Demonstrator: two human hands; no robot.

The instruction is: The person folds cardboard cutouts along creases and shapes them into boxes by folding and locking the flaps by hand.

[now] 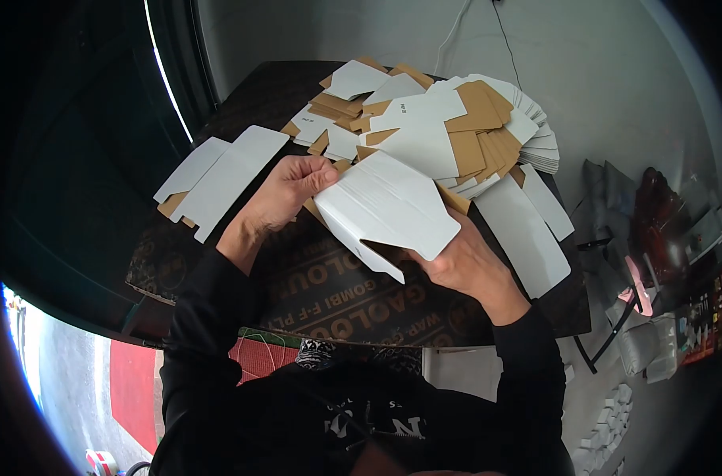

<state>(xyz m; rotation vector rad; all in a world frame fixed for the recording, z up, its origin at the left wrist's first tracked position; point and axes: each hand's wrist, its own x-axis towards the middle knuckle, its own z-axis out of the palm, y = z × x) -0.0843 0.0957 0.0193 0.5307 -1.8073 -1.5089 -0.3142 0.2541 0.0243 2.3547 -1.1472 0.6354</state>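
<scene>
Between my two hands is a partly folded white cardboard box (385, 198), brown on its inner side, tilted above the dark printed table. My left hand (289, 190) pinches its upper left edge, thumb on the white face. At the lower right, my right hand (464, 254) grips the box from beneath; most of those fingers are hidden behind it. One pointed flap hangs from the lower edge. Just beyond the box lies a pile of flat white and brown box blanks (424, 127).
Another blank (226, 178) lies on the left of the table (313, 293). A long white blank (523, 234) rests at the right. Off the right side are grey bags (650, 345) and a row of small white pieces (607, 428) on the floor. A wall stands behind.
</scene>
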